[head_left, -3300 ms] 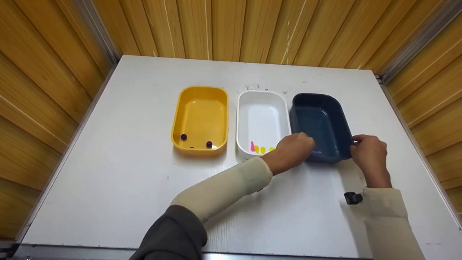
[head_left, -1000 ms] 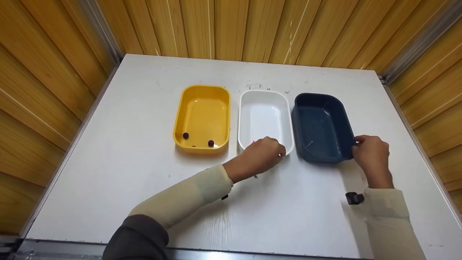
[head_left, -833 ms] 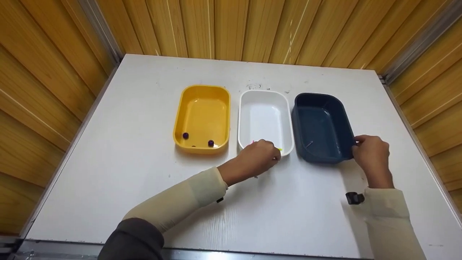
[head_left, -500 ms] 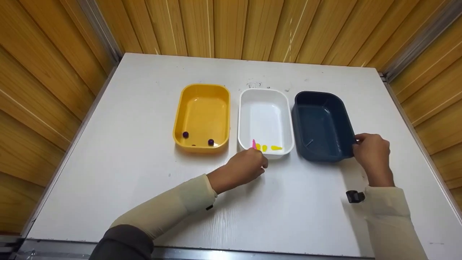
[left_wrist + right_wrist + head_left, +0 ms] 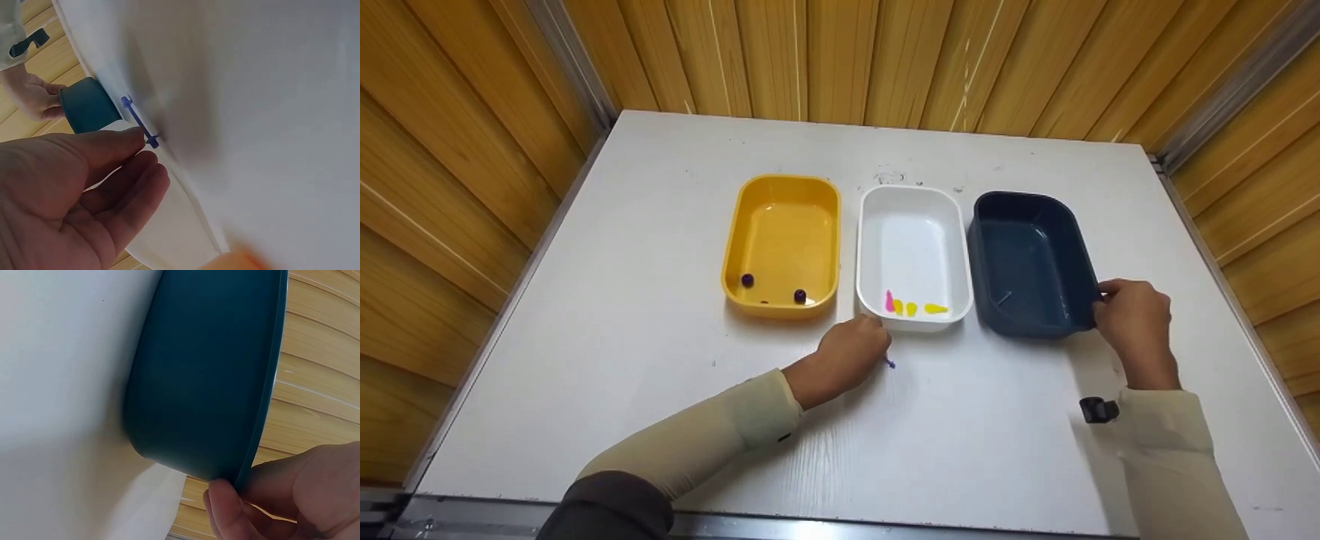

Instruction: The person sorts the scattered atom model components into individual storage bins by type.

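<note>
My left hand (image 5: 851, 356) is at the near edge of the white tub (image 5: 913, 324), thumb and fingertips bent toward each other. Right beyond these fingertips in the left wrist view, a small purple rod (image 5: 138, 120) with knobbed ends lies on the white table. Only the rod's end shows past the hand in the head view. My right hand (image 5: 1136, 326) pinches the rim of the dark blue tub (image 5: 197, 371) at its near right corner, thumb on one side and fingers on the other. Inside that tub lies a thin, light purple piece (image 5: 1003, 298).
Pink (image 5: 889, 302) and yellow drop-shaped pieces (image 5: 936, 308) sit at the near end of the white tub. At the left, a yellow tub (image 5: 781, 309) holds dark purple beads (image 5: 799, 296). Wood-patterned walls (image 5: 840, 60) stand around the white table (image 5: 660, 225).
My left hand has moved left from the dark blue tub, across the white tub, to the purple rod on the table. The thin piece now lies farther inside the dark blue tub. My right hand stays put.
</note>
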{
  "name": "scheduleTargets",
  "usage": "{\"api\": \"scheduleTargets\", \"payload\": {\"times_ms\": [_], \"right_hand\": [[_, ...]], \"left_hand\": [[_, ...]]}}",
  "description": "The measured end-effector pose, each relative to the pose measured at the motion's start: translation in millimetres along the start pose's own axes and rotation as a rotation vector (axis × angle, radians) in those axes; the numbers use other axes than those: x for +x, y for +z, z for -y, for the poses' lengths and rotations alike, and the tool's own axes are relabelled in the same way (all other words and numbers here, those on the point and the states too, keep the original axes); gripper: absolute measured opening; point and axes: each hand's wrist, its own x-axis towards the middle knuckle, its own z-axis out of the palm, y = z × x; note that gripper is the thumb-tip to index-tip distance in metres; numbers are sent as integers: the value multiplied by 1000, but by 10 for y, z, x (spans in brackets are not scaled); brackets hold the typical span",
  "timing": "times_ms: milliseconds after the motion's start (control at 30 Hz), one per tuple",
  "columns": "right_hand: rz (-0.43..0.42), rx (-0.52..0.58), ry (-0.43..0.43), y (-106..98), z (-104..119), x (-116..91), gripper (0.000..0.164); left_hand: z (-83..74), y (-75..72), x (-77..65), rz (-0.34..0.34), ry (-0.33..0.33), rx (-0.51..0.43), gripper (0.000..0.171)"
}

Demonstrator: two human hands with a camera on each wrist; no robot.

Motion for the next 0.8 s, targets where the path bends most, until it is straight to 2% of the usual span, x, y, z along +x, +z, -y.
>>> {"api": "scheduleTargets", "payload": {"times_ms": [200, 433, 800], "right_hand": [[3, 8, 8, 6, -3, 3, 39], [-68, -6, -49, 32, 1, -8, 36], [-40, 10, -21, 22, -13, -11, 37]], "left_hand": [[17, 41, 24, 20, -3, 17, 18], [20, 58, 20, -10, -11, 62, 17], [30, 52, 42, 44, 11, 40, 17]]}}
